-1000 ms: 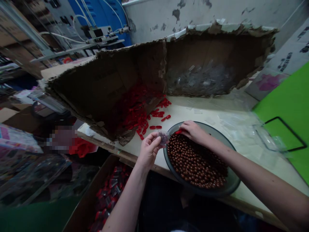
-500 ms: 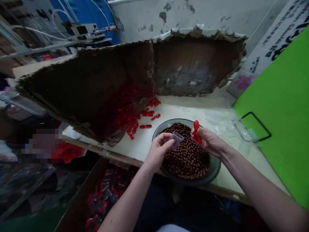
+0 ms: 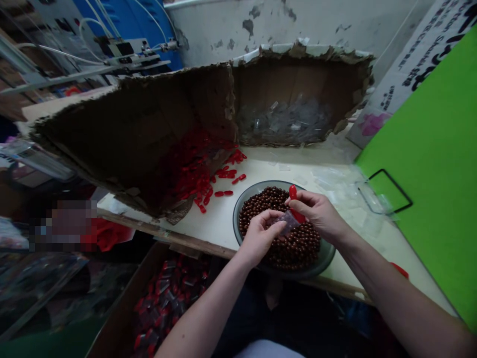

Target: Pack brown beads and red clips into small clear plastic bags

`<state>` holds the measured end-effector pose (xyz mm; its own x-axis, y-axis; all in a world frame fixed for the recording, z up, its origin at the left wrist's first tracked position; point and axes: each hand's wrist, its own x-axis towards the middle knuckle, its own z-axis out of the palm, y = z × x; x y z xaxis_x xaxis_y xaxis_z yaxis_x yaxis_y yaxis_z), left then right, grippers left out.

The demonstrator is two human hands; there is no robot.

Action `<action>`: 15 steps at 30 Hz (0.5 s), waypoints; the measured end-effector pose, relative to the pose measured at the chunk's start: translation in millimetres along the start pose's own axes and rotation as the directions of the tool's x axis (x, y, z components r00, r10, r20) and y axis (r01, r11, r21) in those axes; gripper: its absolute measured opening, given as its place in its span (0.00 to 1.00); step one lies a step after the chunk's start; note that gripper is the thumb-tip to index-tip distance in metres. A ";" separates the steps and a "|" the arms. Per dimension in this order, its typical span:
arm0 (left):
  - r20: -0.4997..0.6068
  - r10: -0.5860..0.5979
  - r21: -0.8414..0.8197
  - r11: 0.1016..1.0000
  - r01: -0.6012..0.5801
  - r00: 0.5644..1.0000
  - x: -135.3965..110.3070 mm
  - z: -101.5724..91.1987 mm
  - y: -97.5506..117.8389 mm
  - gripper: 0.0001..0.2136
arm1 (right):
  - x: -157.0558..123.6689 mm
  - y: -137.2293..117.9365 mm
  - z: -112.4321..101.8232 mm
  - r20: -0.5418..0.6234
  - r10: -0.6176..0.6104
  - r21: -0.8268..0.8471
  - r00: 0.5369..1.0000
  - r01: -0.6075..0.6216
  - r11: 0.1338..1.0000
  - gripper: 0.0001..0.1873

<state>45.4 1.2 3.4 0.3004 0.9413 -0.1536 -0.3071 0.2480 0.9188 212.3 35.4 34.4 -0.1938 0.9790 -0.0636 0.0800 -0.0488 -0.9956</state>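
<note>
My left hand [image 3: 261, 236] pinches a small clear plastic container [image 3: 290, 222] between thumb and fingers. In my right hand [image 3: 318, 211] is a red plastic cap [image 3: 293, 192], its flip lid sticking up above the fingertips. The cap's lower part meets the open end of the container, or overlaps it in view; I cannot tell whether it is seated. Both hands are over a grey-green bowl [image 3: 237, 226] of shiny brown beads [image 3: 301, 253]. Whatever the container holds is too blurred to make out.
A torn cardboard box [image 3: 149, 99] at left spills red caps [image 3: 201, 179] onto the white table [image 3: 261, 161]. Another cardboard box [image 3: 268, 74] behind holds clear containers [image 3: 294, 119]. Capped containers [image 3: 160, 298] fill a box below the table edge. A green panel [image 3: 432, 174] stands at right.
My hands have come together: the left moved right with the container, and the right moved slightly left with the cap, bringing the cap to the container. A red piece now shows beside my right forearm.
</note>
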 end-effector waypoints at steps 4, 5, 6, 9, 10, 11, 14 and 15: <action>-0.009 0.001 0.011 1.000 -0.001 1.000 -2.0 5.0 1.7 0.14 | 1.2 6.1 4.3 -0.006 -0.009 -0.026 1.000 0.009 1.000 0.17; -0.015 0.004 0.019 1.000 -0.003 1.000 -2.3 5.4 2.1 0.14 | 1.4 7.6 4.5 -0.009 -0.014 -0.037 1.000 0.013 0.999 0.17; -0.022 0.006 0.029 1.000 -0.006 1.000 -2.4 5.5 2.6 0.14 | 1.4 8.8 4.5 -0.010 -0.021 -0.046 1.000 0.021 0.999 0.17; -0.037 0.010 0.075 0.997 -0.007 0.999 -2.8 3.5 4.8 0.13 | 0.1 10.9 3.7 -0.011 -0.039 -0.064 0.999 0.038 0.997 0.16; -0.039 0.013 0.098 0.995 -0.009 0.999 -2.9 2.1 5.6 0.12 | -0.6 11.4 3.4 -0.010 -0.037 -0.068 0.999 0.036 0.997 0.16; -0.039 0.021 0.133 0.991 -0.015 0.999 -3.1 0.5 6.2 0.11 | -1.5 12.0 3.2 -0.006 -0.030 -0.070 1.000 0.030 0.997 0.17; -0.023 0.075 0.276 0.959 -0.066 0.997 -3.6 -4.7 7.2 0.11 | -3.9 14.7 3.1 0.038 0.000 -0.070 0.999 0.002 0.998 0.17; -0.015 0.096 0.317 0.945 -0.086 0.995 -3.8 -6.0 7.3 0.10 | -4.6 15.8 3.3 0.056 0.007 -0.073 0.998 -0.003 0.997 0.17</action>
<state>36.6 0.9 8.4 0.2560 0.9641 -0.0704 -0.0297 0.0806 0.9963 211.2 29.4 18.8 -0.2479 0.9659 -0.0741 0.1519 -0.0368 -0.9877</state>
